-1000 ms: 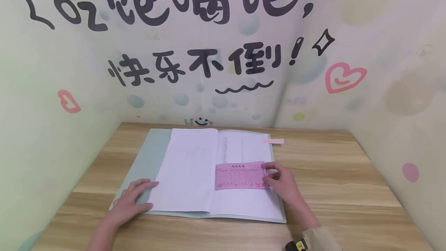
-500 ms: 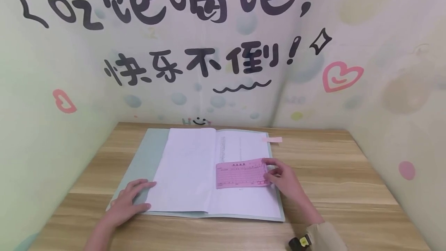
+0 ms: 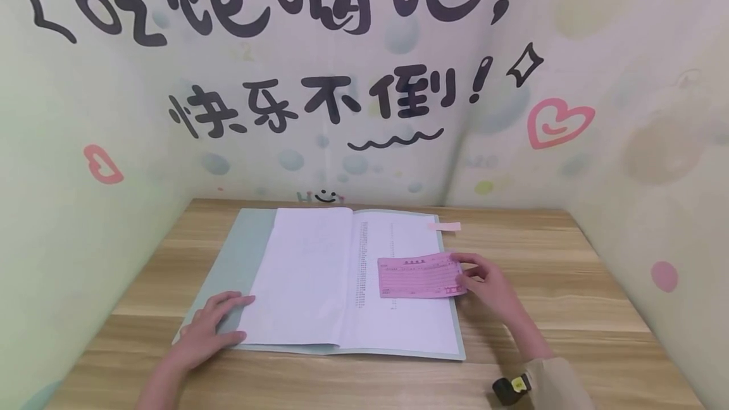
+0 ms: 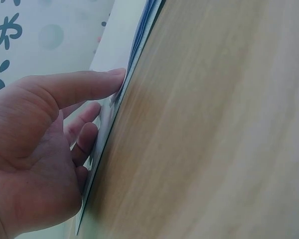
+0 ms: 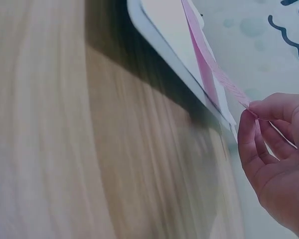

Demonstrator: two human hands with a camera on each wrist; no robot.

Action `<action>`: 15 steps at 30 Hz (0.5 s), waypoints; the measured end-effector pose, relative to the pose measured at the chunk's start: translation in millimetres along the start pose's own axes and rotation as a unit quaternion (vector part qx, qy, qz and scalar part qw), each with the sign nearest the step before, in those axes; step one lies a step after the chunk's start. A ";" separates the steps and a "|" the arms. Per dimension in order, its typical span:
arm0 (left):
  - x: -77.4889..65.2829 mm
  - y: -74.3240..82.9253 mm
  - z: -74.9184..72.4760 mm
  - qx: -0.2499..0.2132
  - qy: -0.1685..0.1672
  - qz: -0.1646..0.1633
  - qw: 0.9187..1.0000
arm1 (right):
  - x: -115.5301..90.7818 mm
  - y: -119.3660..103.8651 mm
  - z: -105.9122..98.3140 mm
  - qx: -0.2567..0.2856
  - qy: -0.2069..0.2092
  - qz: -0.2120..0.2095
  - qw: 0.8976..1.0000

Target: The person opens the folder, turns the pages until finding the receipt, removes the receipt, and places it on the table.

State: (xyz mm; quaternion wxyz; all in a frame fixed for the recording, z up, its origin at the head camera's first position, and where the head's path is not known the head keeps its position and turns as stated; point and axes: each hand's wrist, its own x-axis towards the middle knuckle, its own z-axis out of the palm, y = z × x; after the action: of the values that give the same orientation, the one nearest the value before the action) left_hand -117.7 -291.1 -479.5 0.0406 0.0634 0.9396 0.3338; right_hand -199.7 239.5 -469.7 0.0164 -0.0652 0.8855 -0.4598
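An open folder (image 3: 230, 271) with a pale blue-green cover lies on the wooden table, white pages (image 3: 304, 271) spread inside it. Over its right page is a pink printed receipt slip (image 3: 418, 278). My right hand (image 3: 488, 285) pinches the slip's right end between thumb and fingers; in the right wrist view the pink slip (image 5: 209, 64) slopes up from the page to the fingertips. My left hand (image 3: 207, 331) rests on the folder's lower left, its thumb and fingers spread on the cover and page edge. In the left wrist view the left hand (image 4: 45, 134) touches the folder's edge.
A light pink tab (image 3: 447, 227) sticks out from the folder's upper right edge. A black and yellow device (image 3: 511, 388) is at the right wrist, by the beige sleeve (image 3: 560, 385). Walls with printed lettering border the table (image 3: 547, 271) at the back and sides.
My right hand has moved to the right and slightly up, drawing the pink receipt slip with it and uncovering more printed page on its left. The left hand stays on the folder.
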 end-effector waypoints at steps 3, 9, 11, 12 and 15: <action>0.0 0.1 0.1 0.000 0.001 0.002 1.000 | 0.0 3.8 -8.5 -0.005 0.001 -0.002 1.000; -0.9 -0.1 0.5 0.004 0.003 0.006 1.000 | 2.4 14.7 -29.3 -0.014 0.004 0.005 1.000; -0.9 -0.3 0.4 0.003 0.003 0.005 1.000 | 3.4 18.5 -36.9 -0.016 0.006 -0.002 1.000; -0.7 -0.4 0.4 0.002 0.003 0.004 1.000 | 3.7 20.5 -40.7 -0.017 0.008 -0.006 1.000; -0.1 -0.7 0.3 -0.001 0.001 0.001 1.000 | 4.3 27.7 -50.9 -0.026 0.012 -0.017 0.999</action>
State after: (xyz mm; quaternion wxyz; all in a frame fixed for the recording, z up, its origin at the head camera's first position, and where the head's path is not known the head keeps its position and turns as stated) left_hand -117.7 -291.5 -480.2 0.0393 0.0636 0.9392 0.3350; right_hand -211.3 296.0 -462.8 -0.0036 -0.0756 0.8961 -0.4374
